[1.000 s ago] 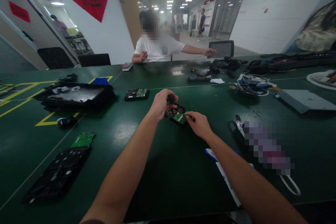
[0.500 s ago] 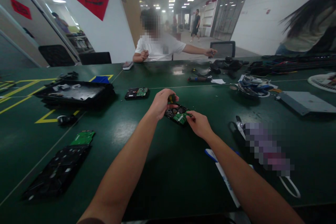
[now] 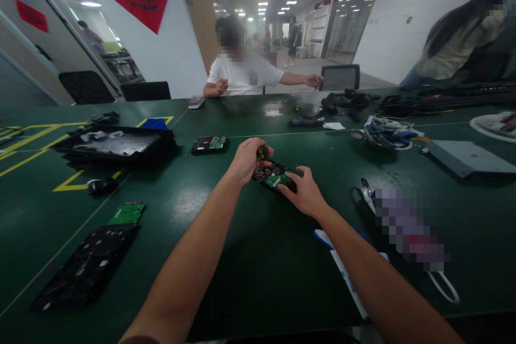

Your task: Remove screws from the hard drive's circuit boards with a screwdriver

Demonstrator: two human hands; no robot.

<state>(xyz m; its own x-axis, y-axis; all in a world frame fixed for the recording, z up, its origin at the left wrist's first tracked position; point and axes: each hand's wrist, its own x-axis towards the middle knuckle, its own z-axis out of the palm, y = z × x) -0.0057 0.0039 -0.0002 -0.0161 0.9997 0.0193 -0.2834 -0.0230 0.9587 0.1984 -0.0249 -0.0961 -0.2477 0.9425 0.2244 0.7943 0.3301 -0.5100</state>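
Note:
A hard drive (image 3: 272,174) with a green circuit board (image 3: 278,180) lies on the green table in front of me, its board side up. My left hand (image 3: 246,161) is closed around a short black-and-yellow tool handle (image 3: 262,151), like a screwdriver's, above the drive's far left end. Its tip is hidden. My right hand (image 3: 305,191) grips the drive's right end, thumb on the near side by the board and fingers on the far side.
Another hard drive (image 3: 209,144) lies beyond my left hand; a larger black drive part (image 3: 86,263) is at near left. A black tray (image 3: 116,145) stands at left. At right are a cable-filled bowl (image 3: 389,134), a grey metal box (image 3: 470,157) and a blurred-out pouch. A person sits opposite.
My right hand has opened from a pinch at the drive's right corner to a wider grip across that end. My left hand stays in place, the handle turned slightly. People behind have moved.

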